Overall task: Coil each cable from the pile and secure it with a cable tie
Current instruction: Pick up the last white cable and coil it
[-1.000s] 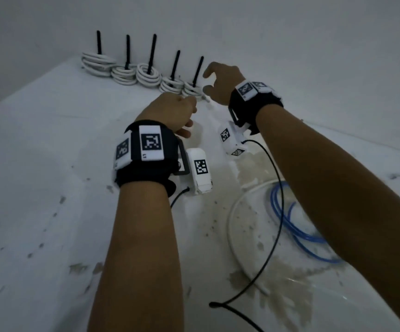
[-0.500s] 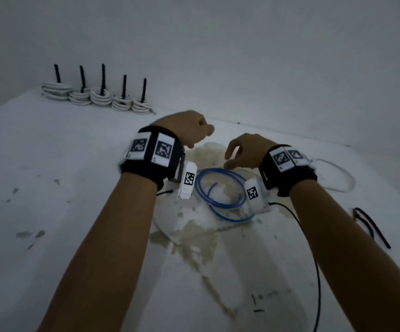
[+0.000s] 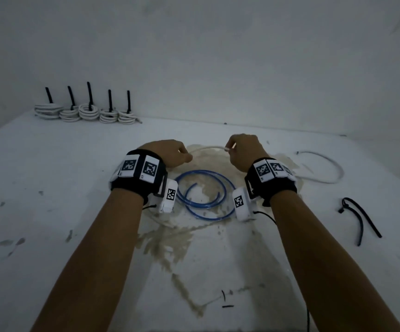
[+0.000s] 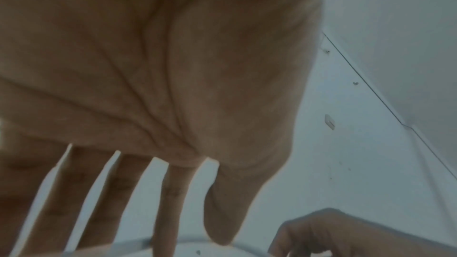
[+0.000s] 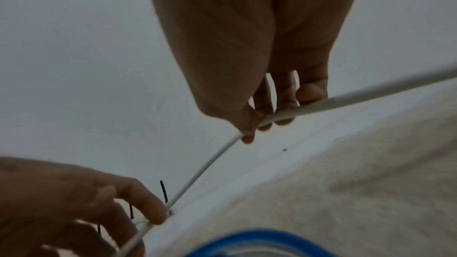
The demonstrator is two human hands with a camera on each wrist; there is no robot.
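A loose white cable (image 3: 207, 148) spans between my two hands above the stained middle of the table (image 3: 50, 188). My left hand (image 3: 188, 158) pinches it at one spot, with thumb and fingertips on the cable (image 5: 197, 173) in the right wrist view. A short way along, my right hand (image 3: 229, 149) pinches it between thumb and fingers (image 5: 247, 134). The cable runs on to the right in a loose loop (image 3: 326, 168). A blue cable (image 3: 206, 192) lies in open rings on the table just below my wrists. Two black cable ties (image 3: 359, 216) lie at the right.
Several coiled white cables (image 3: 86, 113), each with a black tie sticking up, stand in a row at the back left by the wall. Small black scraps (image 3: 225, 300) lie near the front. The table meets the wall just behind my hands.
Both hands have come back from the row of tied coils to the middle of the table. They now hold a white cable between them, where before they held nothing.
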